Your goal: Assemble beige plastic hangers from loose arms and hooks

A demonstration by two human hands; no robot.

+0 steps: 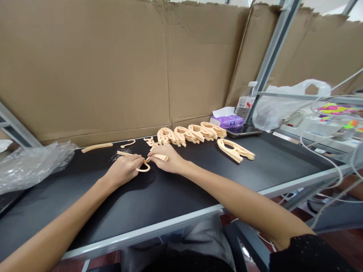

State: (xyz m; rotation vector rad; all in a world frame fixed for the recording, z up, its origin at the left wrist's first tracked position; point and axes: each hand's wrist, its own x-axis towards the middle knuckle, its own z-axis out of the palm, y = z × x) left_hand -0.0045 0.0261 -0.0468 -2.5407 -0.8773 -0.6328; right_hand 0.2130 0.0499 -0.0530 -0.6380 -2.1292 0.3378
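My left hand [124, 167] is closed on a beige plastic folding hanger; one of its straight arms [123, 153] sticks out beyond the fingers. A curved hook [145, 169] shows below, between the two hands. My right hand [169, 159] pinches the same hanger from the other side, with another arm end [162, 157] poking out over the fingers. The joint between the parts is mostly covered by fingertips. Just behind my hands lie a loose hook [128, 143] and a small heap of hooks [151, 142]. Long straight pieces [96, 147] rest farther left.
Several piles of folded hangers [195, 134] line the back of the black table [176, 192], with another pile [235, 150] nearer right. Behind are tissues [230, 121], a bottle [246, 104] and a tablet [244, 131]. Clear plastic wrap [36, 162] lies left; a cardboard wall [113, 68] stands behind.
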